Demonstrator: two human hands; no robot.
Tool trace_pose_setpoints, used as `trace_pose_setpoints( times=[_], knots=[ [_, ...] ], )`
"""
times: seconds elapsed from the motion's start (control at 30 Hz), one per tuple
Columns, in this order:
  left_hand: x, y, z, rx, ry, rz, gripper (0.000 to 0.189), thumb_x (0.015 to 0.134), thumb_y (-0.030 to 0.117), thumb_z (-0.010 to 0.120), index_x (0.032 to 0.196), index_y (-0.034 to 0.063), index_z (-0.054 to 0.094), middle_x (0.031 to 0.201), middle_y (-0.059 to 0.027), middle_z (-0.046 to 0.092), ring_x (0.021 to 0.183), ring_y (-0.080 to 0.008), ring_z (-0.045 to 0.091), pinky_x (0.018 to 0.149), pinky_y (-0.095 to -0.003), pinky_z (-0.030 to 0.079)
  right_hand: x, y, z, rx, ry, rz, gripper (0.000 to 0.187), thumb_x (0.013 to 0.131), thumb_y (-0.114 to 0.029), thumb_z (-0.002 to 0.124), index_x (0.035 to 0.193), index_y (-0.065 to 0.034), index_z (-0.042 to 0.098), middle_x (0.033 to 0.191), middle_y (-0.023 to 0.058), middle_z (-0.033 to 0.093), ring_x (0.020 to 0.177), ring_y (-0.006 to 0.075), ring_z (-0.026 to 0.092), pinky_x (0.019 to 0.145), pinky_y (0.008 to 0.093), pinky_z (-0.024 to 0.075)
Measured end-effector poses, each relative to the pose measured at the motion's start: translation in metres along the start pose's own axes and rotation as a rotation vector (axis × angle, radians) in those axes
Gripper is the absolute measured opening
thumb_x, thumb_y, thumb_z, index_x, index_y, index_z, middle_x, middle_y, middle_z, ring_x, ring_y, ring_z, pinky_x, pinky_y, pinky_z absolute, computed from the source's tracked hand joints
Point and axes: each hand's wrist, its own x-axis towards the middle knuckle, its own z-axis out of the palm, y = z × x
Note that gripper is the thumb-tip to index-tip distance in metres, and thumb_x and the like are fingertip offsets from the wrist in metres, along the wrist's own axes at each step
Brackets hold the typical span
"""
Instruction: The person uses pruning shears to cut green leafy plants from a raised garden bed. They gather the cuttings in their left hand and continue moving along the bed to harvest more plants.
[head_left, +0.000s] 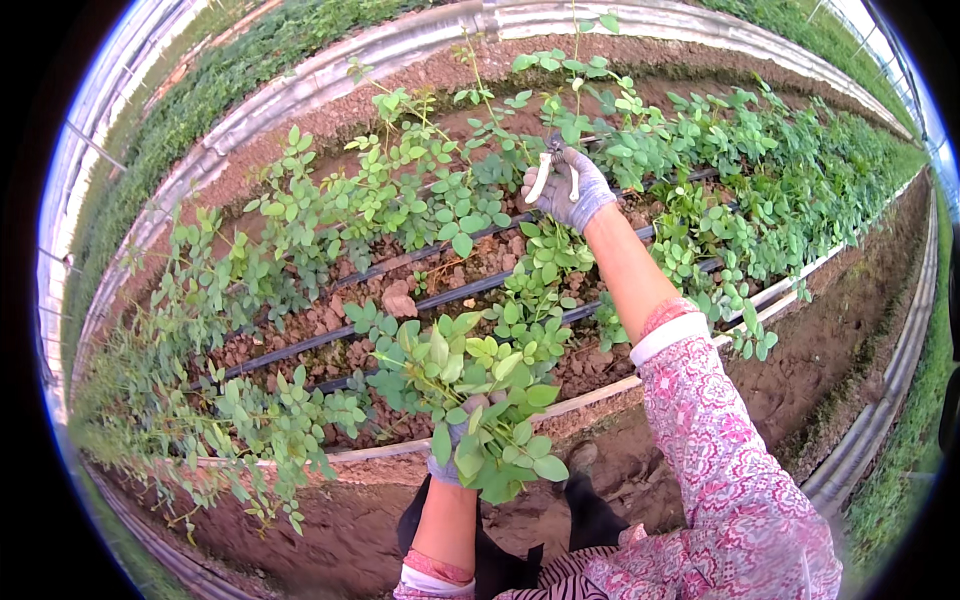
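A pair of pruning shears (546, 171) with white handles is held in my gloved right hand (581, 191), stretched over the far side of the plant bed. Its dark blades point away from me, among the leaves and stem of a tall rose-like plant (576, 105); whether they touch a stem I cannot tell. Closer to my body, my gloved left hand (457, 442) grips a bunch of leafy green stems (480, 405). The leaves hide most of its fingers.
Black drip irrigation pipes (465, 291) run along the bed over clumpy brown soil (330, 319). Leafy plants (420, 187) grow on both sides. A pale edging strip (600, 394) borders the bed's near side, with a dirt path (360, 510) at my feet. Whitish sheeting (315, 86) lies beyond.
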Motion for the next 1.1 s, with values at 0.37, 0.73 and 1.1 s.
trace_pose_setpoints(
  times=[0.37, 0.73, 1.1],
  knots=[
    [-0.004, -0.009, -0.008, -0.163, 0.184, -0.119, 0.04, 0.08, 0.024, 0.055, 0.116, 0.0113, 0.044, 0.101, -0.0013, 0.046, 0.091, -0.0155, 0.048, 0.078, -0.0301, 0.042, 0.004, 0.013, -0.028, -0.143, 0.014, -0.18, 0.024, 0.087, -0.036, 0.056, 0.089, -0.0121, 0.053, 0.063, 0.0025, 0.053, 0.047, 0.0119, 0.049, 0.04, 0.0234, 0.0407],
    [0.002, 0.007, 0.002, -0.6, 0.036, -0.163, 0.024, 0.081, 0.017, 0.061, 0.101, 0.0067, 0.055, 0.1, -0.0091, 0.059, 0.094, -0.0254, 0.058, 0.082, -0.0451, 0.05, -0.099, 0.018, -0.05, -0.581, 0.195, -0.292, 0.035, 0.084, -0.032, 0.061, 0.105, -0.0074, 0.049, 0.071, 0.0095, 0.058, 0.052, 0.0194, 0.056, 0.047, 0.0311, 0.0485],
    [0.008, 0.012, 0.015, -0.615, -0.025, -0.197, 0.025, 0.08, 0.018, 0.062, 0.1, 0.0042, 0.056, 0.098, -0.0119, 0.06, 0.1, -0.029, 0.055, 0.082, -0.0467, 0.05, 0.003, -0.063, 0.016, -0.132, 0.059, -0.018, 0.036, 0.091, -0.038, 0.042, 0.105, -0.0055, 0.043, 0.104, 0.0245, 0.051, 0.093, 0.0389, 0.054, 0.077, 0.0563, 0.0467]
  ],
)
